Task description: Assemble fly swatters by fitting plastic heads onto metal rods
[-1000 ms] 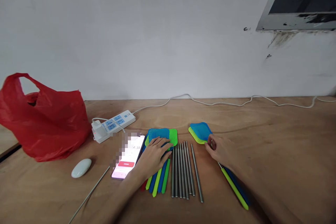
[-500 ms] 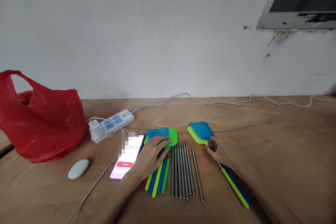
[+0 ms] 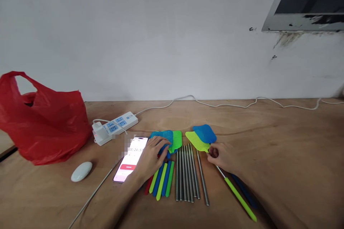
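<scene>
My left hand (image 3: 151, 159) rests on a pile of blue and green fly-swatter heads (image 3: 170, 139), with fingers curled on the heads' near edge. Several coloured handles (image 3: 162, 184) fan out below it. My right hand (image 3: 224, 157) pinches the neck of a yellow-green fly swatter (image 3: 197, 141), whose metal rod and green grip (image 3: 240, 199) run back toward me. A blue fly swatter (image 3: 205, 132) lies under and behind the yellow-green one. Between my hands lies a row of several bare metal rods (image 3: 188, 175).
A phone (image 3: 131, 158) with a lit screen lies left of my left hand. Further left are a white mouse (image 3: 81, 171), a lone metal rod (image 3: 92, 196), a white power strip (image 3: 114, 127) and a red plastic bag (image 3: 44, 121). A white cable (image 3: 228, 105) runs along the wall.
My right hand has pulled the yellow-green swatter left, off the blue one. My left hand has slid back a little and curled its fingers on the pile's near edge.
</scene>
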Demonstrator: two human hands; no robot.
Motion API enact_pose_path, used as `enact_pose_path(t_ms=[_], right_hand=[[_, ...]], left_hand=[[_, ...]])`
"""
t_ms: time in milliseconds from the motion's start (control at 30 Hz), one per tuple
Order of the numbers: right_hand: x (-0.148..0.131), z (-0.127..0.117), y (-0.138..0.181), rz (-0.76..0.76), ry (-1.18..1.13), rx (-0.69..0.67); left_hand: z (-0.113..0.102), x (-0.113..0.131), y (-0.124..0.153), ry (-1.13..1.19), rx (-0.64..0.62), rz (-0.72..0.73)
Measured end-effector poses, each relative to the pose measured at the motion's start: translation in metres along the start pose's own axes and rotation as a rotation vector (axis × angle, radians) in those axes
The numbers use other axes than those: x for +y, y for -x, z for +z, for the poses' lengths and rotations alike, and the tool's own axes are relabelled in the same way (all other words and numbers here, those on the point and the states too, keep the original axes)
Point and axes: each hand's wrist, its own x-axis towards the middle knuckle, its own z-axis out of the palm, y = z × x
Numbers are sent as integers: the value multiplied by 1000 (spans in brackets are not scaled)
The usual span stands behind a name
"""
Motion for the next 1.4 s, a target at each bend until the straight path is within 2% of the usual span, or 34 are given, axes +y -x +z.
enact_pose_path(t_ms=[167, 367, 533, 667, 800, 1067, 1267, 1400], right_hand=[[-8, 6, 1, 59, -406, -44], [-20, 1, 2, 230, -860, -81], [-29, -3, 4, 297, -1164, -91], [-30, 4, 5, 317, -1347, -53], [-30, 13, 6, 305, -1464, 10], [-40, 19, 10, 301, -1561, 53], [-55, 14, 24, 378, -1584, 32], [-67, 9, 37, 388, -1595, 23]], left_hand=[[-2, 4, -1, 32, 20, -14], [-2, 10, -1, 92, 46, -19], [-4, 13, -1, 153, 74, -58], [-6, 17, 0, 218, 55, -104], [-7, 24, 1, 298, -24, -140], [-5, 45, 2, 377, -265, -130], [-9, 66, 12, 141, -316, -102], [-7, 73, 25, 44, -323, -138]])
